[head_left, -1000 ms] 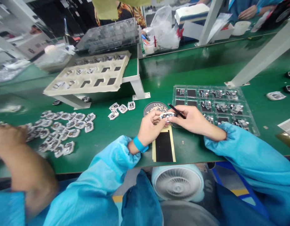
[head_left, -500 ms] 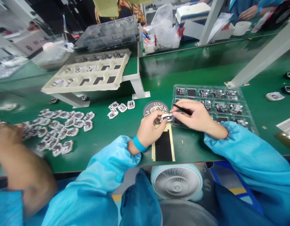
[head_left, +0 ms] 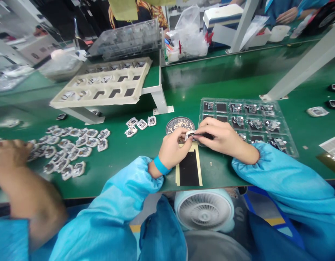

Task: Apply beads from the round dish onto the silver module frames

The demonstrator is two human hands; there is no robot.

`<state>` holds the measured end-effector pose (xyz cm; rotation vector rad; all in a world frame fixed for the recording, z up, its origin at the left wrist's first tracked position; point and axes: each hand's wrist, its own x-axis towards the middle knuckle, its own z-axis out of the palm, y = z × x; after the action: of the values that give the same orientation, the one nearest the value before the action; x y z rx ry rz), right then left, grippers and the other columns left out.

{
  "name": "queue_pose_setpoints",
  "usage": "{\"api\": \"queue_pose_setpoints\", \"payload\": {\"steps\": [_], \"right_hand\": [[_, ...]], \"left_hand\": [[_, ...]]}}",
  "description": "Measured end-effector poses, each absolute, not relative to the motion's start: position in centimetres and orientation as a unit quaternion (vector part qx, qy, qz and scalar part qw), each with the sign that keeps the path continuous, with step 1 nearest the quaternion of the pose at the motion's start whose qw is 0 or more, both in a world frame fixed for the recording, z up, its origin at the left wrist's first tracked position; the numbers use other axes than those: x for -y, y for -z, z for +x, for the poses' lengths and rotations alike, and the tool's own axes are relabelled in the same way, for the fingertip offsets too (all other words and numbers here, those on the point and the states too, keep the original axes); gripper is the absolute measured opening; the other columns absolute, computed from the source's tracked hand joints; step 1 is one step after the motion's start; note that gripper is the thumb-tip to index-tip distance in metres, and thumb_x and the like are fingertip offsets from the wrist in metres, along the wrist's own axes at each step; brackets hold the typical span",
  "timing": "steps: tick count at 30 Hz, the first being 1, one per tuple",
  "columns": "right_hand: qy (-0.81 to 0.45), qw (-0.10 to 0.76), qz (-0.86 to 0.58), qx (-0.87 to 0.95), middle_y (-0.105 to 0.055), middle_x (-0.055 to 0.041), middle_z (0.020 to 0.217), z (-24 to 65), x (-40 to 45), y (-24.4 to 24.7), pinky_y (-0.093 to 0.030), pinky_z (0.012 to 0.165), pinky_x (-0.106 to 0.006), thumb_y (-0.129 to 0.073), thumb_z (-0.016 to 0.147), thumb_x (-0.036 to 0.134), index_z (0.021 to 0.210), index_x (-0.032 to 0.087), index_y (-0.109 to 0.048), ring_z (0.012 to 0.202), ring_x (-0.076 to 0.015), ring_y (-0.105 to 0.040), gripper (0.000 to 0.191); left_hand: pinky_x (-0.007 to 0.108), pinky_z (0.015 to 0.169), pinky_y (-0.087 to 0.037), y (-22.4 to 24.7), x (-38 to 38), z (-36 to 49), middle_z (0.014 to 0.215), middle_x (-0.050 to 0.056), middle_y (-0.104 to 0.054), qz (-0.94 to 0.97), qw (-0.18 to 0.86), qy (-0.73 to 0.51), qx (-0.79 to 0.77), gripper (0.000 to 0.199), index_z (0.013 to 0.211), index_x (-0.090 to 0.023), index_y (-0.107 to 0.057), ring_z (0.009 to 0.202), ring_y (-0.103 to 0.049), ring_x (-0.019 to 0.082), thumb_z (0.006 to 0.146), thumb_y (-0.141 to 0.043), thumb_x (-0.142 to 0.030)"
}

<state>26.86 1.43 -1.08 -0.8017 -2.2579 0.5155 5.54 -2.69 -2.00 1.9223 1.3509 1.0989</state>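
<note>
My left hand [head_left: 175, 149] pinches a small white-rimmed electronic housing [head_left: 188, 135] between thumb and fingers. Dark tweezers [head_left: 204, 135] sit in my right hand [head_left: 220, 137], their tips at the housing's right side; fine detail there is hidden by the fingers. Just behind the housing stands a round dish [head_left: 171, 121] of tiny pale pieces. Below my hands lies a black sheet with a yellow border [head_left: 189, 168]. A clear compartment tray [head_left: 285, 127] with small circuit parts is partly covered by my right hand.
Several similar housings [head_left: 72, 152] are spread on the green bench at left, near a co-worker's hand [head_left: 11, 154]. A smaller group [head_left: 141, 124] lies nearer. A cream tray [head_left: 99, 103] rests on a raised stand. A slanted white post [head_left: 300, 61] rises at right. Below the bench edge is a fan [head_left: 205, 210].
My right hand has turned the tweezers from lying back over the fingers to pointing at the housing. The left hand keeps its hold almost unmoved.
</note>
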Motion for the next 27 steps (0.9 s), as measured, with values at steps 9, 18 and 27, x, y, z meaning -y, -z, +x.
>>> {"api": "queue_pose_setpoints", "payload": {"steps": [9,18,27], "right_hand": [[-0.365,0.369,-0.308,0.797,-0.057,-0.0041,0.092,25.7,-2.0,0.8,-0.045,0.076,-0.024,-0.059,0.095,0.041,0.092,0.016,-0.058,0.083,-0.0104,-0.053,0.025],[-0.228,0.311,-0.433,0.815,-0.066,-0.0061,0.1,23.6,-5.7,1.4,-0.045,0.083,-0.029,-0.051,0.099,0.04,0.099,0.017,-0.068,0.091,-0.015,-0.06,0.028],[-0.209,0.408,-0.266,0.848,-0.066,-0.0038,0.102,23.9,-3.9,1.6,-0.051,0.083,-0.027,-0.066,0.091,0.033,0.108,0.022,-0.07,0.094,-0.0123,-0.063,0.021]], "left_hand": [[0.024,0.066,-0.044,0.9,2.3,4.8,0.075,-0.001,-0.069,0.701,0.305,-0.391,-0.513,0.008,0.096,-0.019,-0.062,0.064,-0.059,0.012,0.09,-0.062,-0.025],[0.026,0.067,-0.051,1.9,0.6,2.9,0.081,0.001,-0.071,0.648,0.371,-0.419,-0.516,0.01,0.098,-0.019,-0.059,0.07,-0.068,0.016,0.091,-0.061,-0.027],[0.025,0.065,-0.055,1.9,0.5,3.1,0.074,0.0,-0.067,0.592,0.473,-0.429,-0.491,0.015,0.096,-0.017,-0.058,0.067,-0.068,0.015,0.091,-0.063,-0.03]]}}
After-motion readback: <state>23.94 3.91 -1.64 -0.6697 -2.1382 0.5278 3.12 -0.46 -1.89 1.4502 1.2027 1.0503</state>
